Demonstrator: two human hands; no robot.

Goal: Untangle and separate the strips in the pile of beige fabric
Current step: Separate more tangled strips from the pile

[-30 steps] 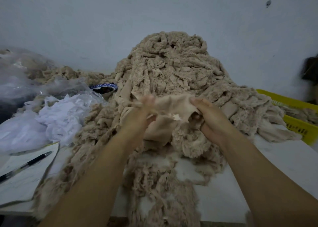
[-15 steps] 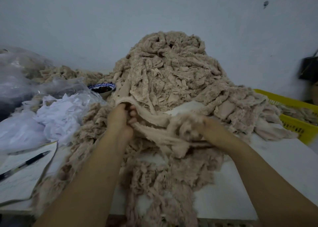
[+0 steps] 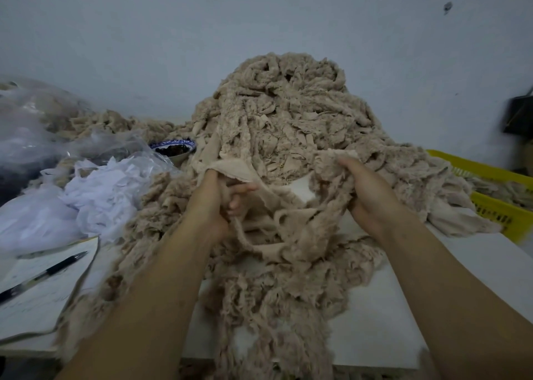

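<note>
A white bench (image 3: pixel 389 307) carries a tall pile of beige fabric (image 3: pixel 288 114) that leans against the wall and spills over the near edge. To its left lies a heap of white cloth (image 3: pixel 98 198) in clear plastic, to its right a yellow basket (image 3: pixel 496 215). A sheet of paper (image 3: pixel 34 301) sits at the near left. At the pile's foot, the left hand (image 3: pixel 213 203) grips a smooth strip (image 3: pixel 230 167), fingers curled round it, and the right hand (image 3: pixel 372 195) clutches a fuzzy bunch. A patterned bowl (image 3: pixel 174 149) stands behind the cloth, and a pen (image 3: pixel 43 274) lies on the paper.
</note>
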